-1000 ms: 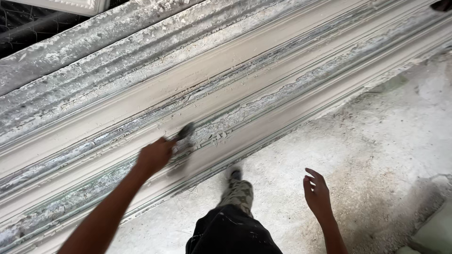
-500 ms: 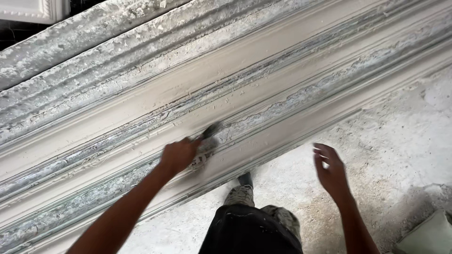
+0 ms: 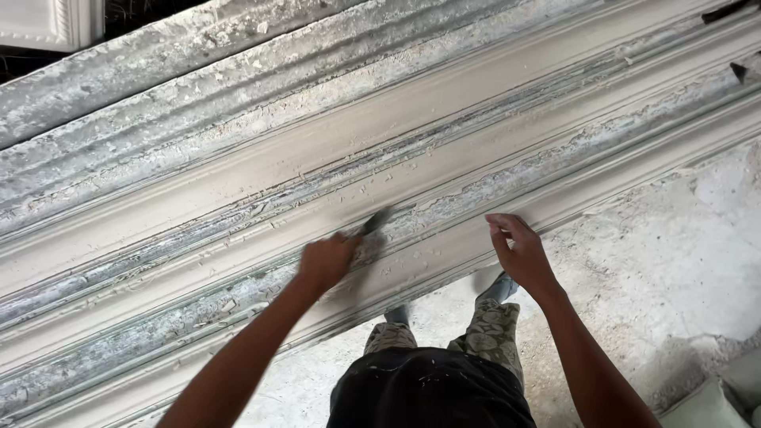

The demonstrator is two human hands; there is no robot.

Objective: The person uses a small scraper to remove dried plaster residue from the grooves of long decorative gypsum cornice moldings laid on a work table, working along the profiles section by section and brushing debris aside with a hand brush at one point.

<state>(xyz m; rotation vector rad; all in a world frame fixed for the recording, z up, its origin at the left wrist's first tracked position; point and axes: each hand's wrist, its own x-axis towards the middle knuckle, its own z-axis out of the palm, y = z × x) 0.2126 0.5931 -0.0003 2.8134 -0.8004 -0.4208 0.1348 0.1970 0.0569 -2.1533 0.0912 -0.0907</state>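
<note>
A long plaster moulding form (image 3: 412, 119) with ridges and grooves runs diagonally across the view, caked with grey-white plaster. My left hand (image 3: 326, 261) is closed around a small dark-bladed scraper (image 3: 375, 223), whose tip lies in a groove near the form's lower side. My right hand (image 3: 517, 252) hovers at the form's lower edge with fingers curled, holding nothing that I can see. My legs in patterned trousers (image 3: 483, 333) stand below the form.
Rough plaster-spattered concrete floor (image 3: 666, 261) lies at the lower right. A white framed panel (image 3: 55, 22) sits at the top left corner. A pale block edge (image 3: 705, 406) shows at the bottom right.
My left hand has slid the scraper to the right along the groove. My right hand has risen from beside my leg up to the form's lower edge.
</note>
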